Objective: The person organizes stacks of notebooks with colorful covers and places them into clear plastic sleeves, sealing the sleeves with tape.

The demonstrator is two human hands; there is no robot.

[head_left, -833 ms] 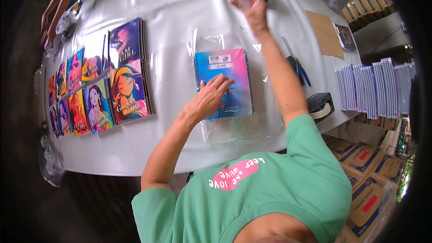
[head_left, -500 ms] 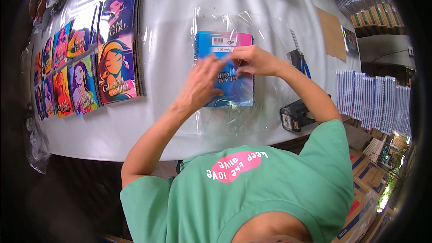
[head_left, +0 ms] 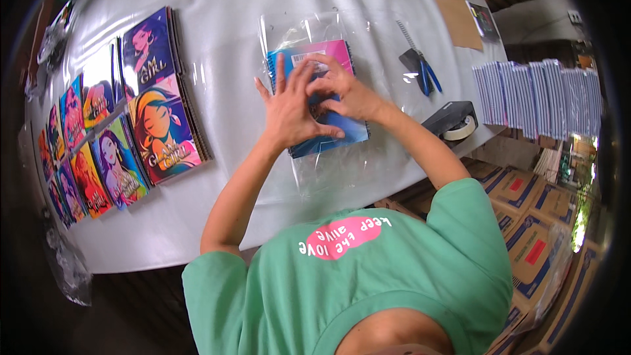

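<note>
A blue and pink spiral notebook lies in front of me on the white-covered table, with a clear plastic bag spread around it, reaching past its top and bottom edges. My left hand rests over its left half, fingers spread and thumb pointing right. Beside it, my right hand is on the upper right part, fingers bent and apart, just below a white barcode label. Both hands cover much of the cover. Nothing shows gripped in either hand.
Rows of colourful illustrated notebooks stand at left. To the right are blue-handled pliers, a wire coil, a black tape dispenser and brown cardboard. Wrapped notebooks are stacked beyond, with cartons below.
My left hand has spread its fingers and moved up the cover. My right hand has opened from a pinch and shifted slightly down. The view has turned, so the notebook appears tilted.
</note>
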